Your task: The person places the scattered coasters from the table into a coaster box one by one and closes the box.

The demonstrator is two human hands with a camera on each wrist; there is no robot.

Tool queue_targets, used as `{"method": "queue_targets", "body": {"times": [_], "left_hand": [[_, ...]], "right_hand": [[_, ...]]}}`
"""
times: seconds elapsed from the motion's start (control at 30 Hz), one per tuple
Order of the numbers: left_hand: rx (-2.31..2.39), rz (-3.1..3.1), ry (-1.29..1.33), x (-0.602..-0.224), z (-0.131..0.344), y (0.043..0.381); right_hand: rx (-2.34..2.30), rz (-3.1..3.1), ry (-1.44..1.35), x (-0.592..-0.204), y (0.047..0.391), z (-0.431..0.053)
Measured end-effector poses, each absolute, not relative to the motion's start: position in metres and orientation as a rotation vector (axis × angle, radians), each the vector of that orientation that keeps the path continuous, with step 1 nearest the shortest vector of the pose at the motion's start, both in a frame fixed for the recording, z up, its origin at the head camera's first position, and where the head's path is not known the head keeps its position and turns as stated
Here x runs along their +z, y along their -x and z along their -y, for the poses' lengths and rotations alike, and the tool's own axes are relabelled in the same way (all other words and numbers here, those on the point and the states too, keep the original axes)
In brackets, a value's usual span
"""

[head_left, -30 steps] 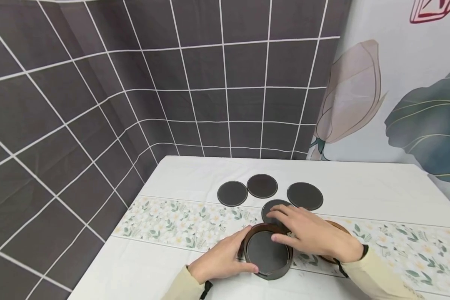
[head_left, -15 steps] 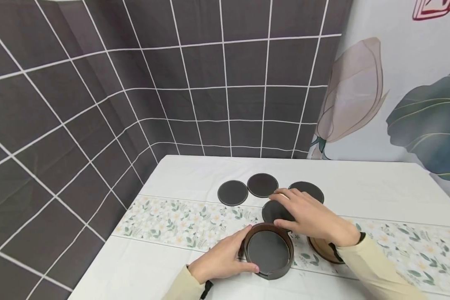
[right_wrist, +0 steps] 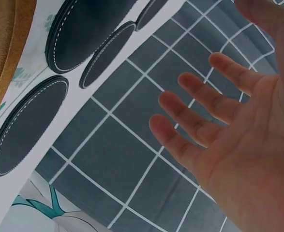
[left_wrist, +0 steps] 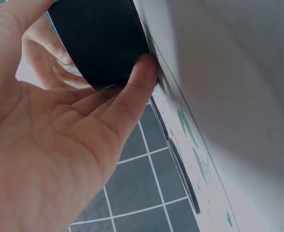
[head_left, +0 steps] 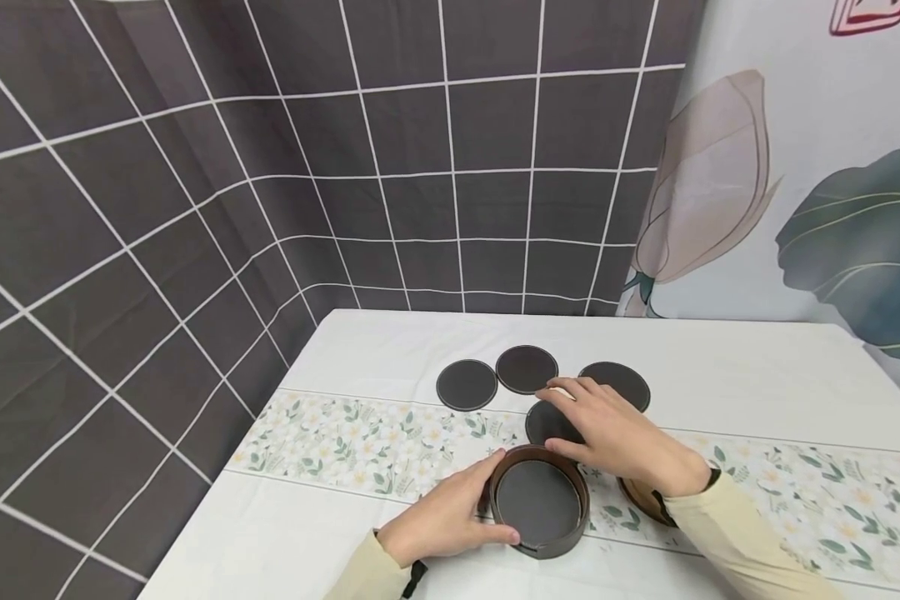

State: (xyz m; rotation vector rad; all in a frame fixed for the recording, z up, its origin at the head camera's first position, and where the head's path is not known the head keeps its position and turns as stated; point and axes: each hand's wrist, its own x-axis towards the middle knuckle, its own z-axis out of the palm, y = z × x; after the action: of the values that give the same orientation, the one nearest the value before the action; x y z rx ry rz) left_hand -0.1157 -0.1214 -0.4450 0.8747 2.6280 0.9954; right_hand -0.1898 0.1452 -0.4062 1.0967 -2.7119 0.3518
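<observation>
My left hand [head_left: 457,512] grips a round dark coaster holder [head_left: 561,543] from the left, fingers along its far side and thumb at its near rim. A dark coaster [head_left: 537,504] lies flat inside its brown inner wall. In the left wrist view the palm and fingers curve about the holder's smooth outer wall [left_wrist: 100,38]. My right hand [head_left: 618,437] is raised over the table, fingers spread and loosely bent, with nothing in it. Beneath its fingers lies another dark coaster [head_left: 547,423], partly covered by the hand in the head view.
Several stitched coasters lie farther back: one at left [head_left: 467,385], one beside it [head_left: 527,370], one at right [head_left: 624,383]. A round tan dish-like piece [head_left: 643,502] sits under my right wrist. A dark tiled backdrop [head_left: 487,208] rises behind the table.
My right hand has moved off the holder's far edge, away and slightly right, baring more of the nearest coaster and the holder. The left hand and the holder stay in place.
</observation>
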Motion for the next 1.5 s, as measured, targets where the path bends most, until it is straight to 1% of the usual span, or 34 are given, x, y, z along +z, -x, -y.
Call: {"method": "queue_targets", "body": {"times": [0.43,1.1,1.5], "left_hand": [[0.984,-2.609,-0.777,-0.446,0.122,0.114],[0.97,-2.609,-0.772,-0.446,0.122,0.113],[0.963,-2.638,-0.82,-0.445,0.122,0.114]], "right_hand": [[0.28,2.744,-1.139,-0.42,0.192,-0.138],[0.325,2.777,-1.157,-0.436,0.19,-0.135],[0.336,2.807,-1.139,-0.439,0.191,-0.135]]}}
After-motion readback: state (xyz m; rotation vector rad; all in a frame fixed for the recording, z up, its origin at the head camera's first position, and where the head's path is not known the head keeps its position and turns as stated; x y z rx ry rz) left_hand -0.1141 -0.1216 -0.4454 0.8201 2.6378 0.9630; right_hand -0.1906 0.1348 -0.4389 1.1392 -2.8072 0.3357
